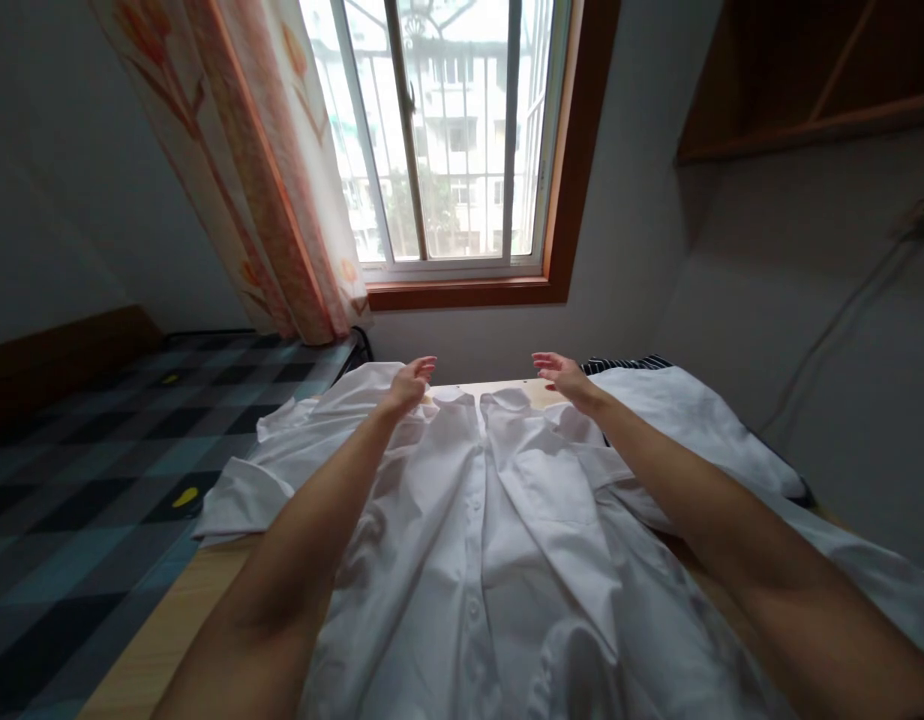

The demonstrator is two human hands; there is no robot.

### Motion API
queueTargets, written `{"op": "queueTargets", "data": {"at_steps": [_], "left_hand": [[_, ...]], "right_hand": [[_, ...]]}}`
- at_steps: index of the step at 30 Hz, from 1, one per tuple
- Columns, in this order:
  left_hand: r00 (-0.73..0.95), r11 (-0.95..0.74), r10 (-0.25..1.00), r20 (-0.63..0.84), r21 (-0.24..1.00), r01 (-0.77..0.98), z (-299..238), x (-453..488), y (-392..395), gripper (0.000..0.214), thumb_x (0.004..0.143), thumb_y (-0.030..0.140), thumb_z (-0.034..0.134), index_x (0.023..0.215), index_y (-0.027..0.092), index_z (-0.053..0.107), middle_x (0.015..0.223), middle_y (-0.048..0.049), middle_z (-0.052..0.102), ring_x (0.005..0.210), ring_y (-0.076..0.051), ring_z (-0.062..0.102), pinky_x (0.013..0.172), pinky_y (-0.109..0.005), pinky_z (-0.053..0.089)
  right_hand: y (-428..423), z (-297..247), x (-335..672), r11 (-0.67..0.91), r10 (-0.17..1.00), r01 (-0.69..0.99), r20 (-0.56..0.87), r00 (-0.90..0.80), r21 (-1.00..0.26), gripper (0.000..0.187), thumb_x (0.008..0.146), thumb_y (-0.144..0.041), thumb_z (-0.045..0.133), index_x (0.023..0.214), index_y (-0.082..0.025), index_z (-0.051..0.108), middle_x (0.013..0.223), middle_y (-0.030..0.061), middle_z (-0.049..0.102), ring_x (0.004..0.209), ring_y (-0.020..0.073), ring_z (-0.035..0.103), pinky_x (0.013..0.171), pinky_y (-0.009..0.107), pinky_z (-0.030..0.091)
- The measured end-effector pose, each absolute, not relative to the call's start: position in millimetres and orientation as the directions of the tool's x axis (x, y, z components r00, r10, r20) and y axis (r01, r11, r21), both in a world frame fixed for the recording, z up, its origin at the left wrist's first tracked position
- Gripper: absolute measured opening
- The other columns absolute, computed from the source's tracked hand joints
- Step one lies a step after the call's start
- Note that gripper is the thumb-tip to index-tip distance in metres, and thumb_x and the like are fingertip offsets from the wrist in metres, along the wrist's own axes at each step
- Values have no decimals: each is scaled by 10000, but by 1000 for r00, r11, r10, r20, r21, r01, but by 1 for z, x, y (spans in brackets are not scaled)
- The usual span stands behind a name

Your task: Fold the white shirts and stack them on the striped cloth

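A white button-up shirt [462, 540] lies front side up on a light wooden table [181, 600], its collar at the far end and its body wrinkled. My left hand [413, 380] is above the left side of the collar, fingers apart and holding nothing. Over the right side, my right hand [565, 378] is likewise open, its fingers loosely curved toward the middle. Whether either hand touches the cloth is hard to tell. My forearms cover parts of both sleeves.
More folded white cloth [319, 420] lies at the left, and a white garment [672, 410] sits at the back right beside black striped fabric [631, 362]. A bed with a checked cover [79, 500] stands at the left. Behind are a window [454, 150] and a curtain [244, 170].
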State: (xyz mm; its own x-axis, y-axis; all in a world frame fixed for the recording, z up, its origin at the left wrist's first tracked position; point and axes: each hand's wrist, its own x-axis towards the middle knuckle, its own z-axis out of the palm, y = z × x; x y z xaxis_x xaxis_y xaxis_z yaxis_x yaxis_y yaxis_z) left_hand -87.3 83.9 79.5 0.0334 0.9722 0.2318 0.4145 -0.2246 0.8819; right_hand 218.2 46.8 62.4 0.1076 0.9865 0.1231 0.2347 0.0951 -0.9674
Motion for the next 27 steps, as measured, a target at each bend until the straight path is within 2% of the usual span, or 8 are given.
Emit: {"op": "queueTargets", "data": {"at_steps": [4,9,11,15,18,20,23,27], "left_hand": [[343,-297,938,57,642,707,51,-79,78,431,689,42,480,1044,150,699,887,-66,716,802,-186,651,750,-292,511],[568,-602,797,206,190,775,25,-85,43,247,681,114,563,875,167,706,962,-100,680,973,-269,597,907,-391,449],[643,-666,736,212,57,744,27,-88,34,227,704,138,548,867,172,702,921,-100,680,955,-269,597,897,-387,447],[569,-590,807,157,263,764,45,-85,40,240,811,275,497,861,188,715,888,-55,698,816,-199,633,779,-291,478],[260,-310,950,175,414,856,56,-77,58,390,924,393,384,1013,178,698,908,-54,717,759,-172,653,718,-263,478],[152,-182,982,109,372,910,58,-72,70,367,860,468,541,1049,193,694,925,-64,727,811,-195,662,713,-259,474],[158,-126,981,-115,250,960,59,-67,79,310,680,393,766,915,193,732,884,-72,734,845,-219,663,711,-258,468],[156,-129,973,-170,159,979,62,-66,80,161,664,295,764,772,184,721,820,-66,725,815,-216,660,685,-257,458]], "right_hand": [[52,34,195,167,980,474,92,-179,-865,457,670,-119,503,1099,-174,650,1121,84,670,943,192,607,823,317,478],[23,2,188,497,863,717,190,-469,-488,238,616,-123,596,818,-159,715,1147,115,641,1072,253,565,944,331,417],[15,2,192,502,859,716,185,-477,-485,193,676,-224,649,845,-172,727,1196,111,628,1104,263,557,941,328,417],[23,21,190,116,989,733,13,-145,-670,512,902,-546,425,814,-135,717,885,104,705,829,225,648,720,287,470],[36,37,176,-149,982,794,4,187,-590,515,880,-596,463,925,-141,702,871,106,719,809,224,665,684,284,462],[42,45,163,-171,983,886,-17,182,-431,457,773,-566,638,990,-168,698,987,116,721,907,247,670,717,288,472],[45,52,148,-107,989,979,-117,88,-173,446,658,-384,785,1045,-177,704,1088,143,703,1006,271,662,764,287,488],[38,57,145,-53,993,995,-110,44,-83,455,665,-241,782,1104,-157,693,1133,181,676,1077,277,638,834,288,486]]}}
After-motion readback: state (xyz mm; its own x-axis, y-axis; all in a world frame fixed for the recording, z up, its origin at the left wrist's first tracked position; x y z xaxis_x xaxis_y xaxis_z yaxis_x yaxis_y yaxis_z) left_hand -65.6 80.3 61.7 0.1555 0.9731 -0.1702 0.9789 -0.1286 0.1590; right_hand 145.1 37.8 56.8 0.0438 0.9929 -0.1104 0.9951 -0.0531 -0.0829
